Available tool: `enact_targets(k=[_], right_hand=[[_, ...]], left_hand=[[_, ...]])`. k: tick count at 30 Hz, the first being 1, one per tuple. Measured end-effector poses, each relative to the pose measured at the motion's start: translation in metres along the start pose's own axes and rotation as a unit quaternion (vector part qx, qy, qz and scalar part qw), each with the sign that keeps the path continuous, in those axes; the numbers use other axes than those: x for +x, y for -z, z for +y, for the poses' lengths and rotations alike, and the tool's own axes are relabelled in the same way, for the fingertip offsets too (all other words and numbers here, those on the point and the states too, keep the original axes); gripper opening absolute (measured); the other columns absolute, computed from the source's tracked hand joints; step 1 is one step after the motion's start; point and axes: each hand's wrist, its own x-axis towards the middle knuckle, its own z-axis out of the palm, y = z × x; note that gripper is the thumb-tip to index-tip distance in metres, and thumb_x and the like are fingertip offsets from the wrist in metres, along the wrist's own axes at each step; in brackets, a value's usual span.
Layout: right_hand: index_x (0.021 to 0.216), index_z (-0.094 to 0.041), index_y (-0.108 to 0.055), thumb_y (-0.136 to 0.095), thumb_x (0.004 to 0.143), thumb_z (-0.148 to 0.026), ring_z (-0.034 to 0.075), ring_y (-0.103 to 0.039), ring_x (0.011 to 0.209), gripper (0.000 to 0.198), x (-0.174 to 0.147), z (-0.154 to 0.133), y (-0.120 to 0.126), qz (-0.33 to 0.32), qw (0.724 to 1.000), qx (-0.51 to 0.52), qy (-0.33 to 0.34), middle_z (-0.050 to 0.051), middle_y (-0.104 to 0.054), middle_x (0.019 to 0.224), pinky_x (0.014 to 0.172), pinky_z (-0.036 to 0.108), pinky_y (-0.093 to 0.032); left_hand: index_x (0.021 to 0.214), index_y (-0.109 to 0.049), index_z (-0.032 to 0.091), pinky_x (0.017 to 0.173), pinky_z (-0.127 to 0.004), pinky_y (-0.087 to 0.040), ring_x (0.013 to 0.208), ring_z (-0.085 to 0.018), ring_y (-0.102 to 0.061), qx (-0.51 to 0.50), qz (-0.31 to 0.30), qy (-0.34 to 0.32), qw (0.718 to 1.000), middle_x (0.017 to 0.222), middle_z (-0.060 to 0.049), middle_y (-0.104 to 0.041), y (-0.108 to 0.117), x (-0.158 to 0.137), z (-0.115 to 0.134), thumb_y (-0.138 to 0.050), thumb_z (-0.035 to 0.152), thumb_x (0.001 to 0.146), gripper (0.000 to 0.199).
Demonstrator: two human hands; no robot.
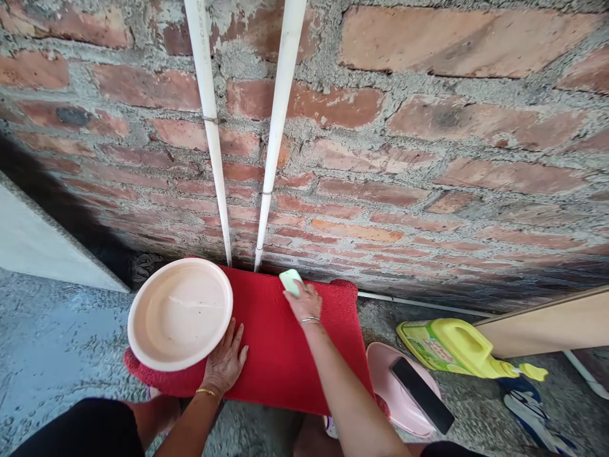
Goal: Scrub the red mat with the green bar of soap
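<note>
A red cloth mat (266, 343) is spread flat over a low surface in front of me. My right hand (304, 301) grips a pale green block with rounded corners (290, 281) against the mat's far part; its underside is hidden, so I cannot tell whether it is a brush or a bar of soap. My left hand (226, 362) lies flat on the mat with fingers spread, beside the pale pink basin (178, 362). The basin rests on the mat's left end and seems to hold some clear water with a few specks.
A brick wall (428, 146) with two white pipes (276, 120) rises behind the mat. At the right stand a pink plastic stool or lid (385, 368) with a black phone (422, 393) on it, a yellow detergent bottle (442, 346), and shoes (528, 412). A pale panel (52, 235) is at left.
</note>
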Motion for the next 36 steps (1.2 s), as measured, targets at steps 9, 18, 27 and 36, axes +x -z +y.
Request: enact_targets(k=[9, 18, 27, 36], right_hand=[[0.126, -0.024, -0.062, -0.055, 0.083, -0.055, 0.026, -0.058, 0.089, 0.054, -0.008, 0.100, 0.015, 0.102, 0.975, 0.040, -0.192, 0.011, -0.060, 0.100, 0.080, 0.040, -0.043], [0.127, -0.031, -0.061, -0.062, 0.083, -0.047, 0.023, -0.056, 0.097, 0.047, -0.076, -0.097, -0.038, -0.004, 0.990, 0.085, 0.113, 0.007, -0.059, 0.106, 0.083, 0.032, -0.038], [0.124, -0.023, -0.058, -0.059, 0.090, -0.046, 0.022, -0.056, 0.104, 0.042, -0.050, -0.020, -0.025, 0.039, 0.997, -0.008, 0.059, 0.008, -0.057, 0.119, 0.091, 0.041, -0.045], [0.128, -0.035, -0.060, -0.066, 0.081, -0.051, 0.023, -0.053, 0.100, 0.050, -0.058, -0.059, -0.033, -0.020, 0.984, 0.022, 0.178, 0.006, -0.058, 0.110, 0.086, 0.034, -0.036]], left_hand=[[0.140, -0.052, 0.022, 0.110, -0.044, -0.040, 0.136, -0.027, -0.043, -0.004, 0.000, 0.002, 1.000, 0.150, -0.009, -0.046, -0.002, -0.001, 0.000, -0.044, 0.037, 0.093, 0.050], [0.142, -0.048, 0.021, 0.113, -0.044, -0.038, 0.139, -0.026, -0.039, -0.009, 0.002, -0.006, 1.000, 0.151, -0.009, -0.044, -0.003, 0.000, -0.005, -0.038, 0.034, 0.095, 0.050], [0.137, -0.054, 0.020, 0.110, -0.044, -0.041, 0.134, -0.027, -0.047, -0.023, 0.008, 0.003, 1.000, 0.148, -0.010, -0.047, -0.009, -0.003, -0.004, -0.040, 0.034, 0.095, 0.047], [0.135, -0.056, 0.020, 0.113, -0.045, -0.038, 0.138, -0.027, -0.042, -0.021, 0.005, -0.004, 1.000, 0.146, -0.010, -0.050, -0.002, 0.000, -0.007, -0.039, 0.036, 0.094, 0.047]])
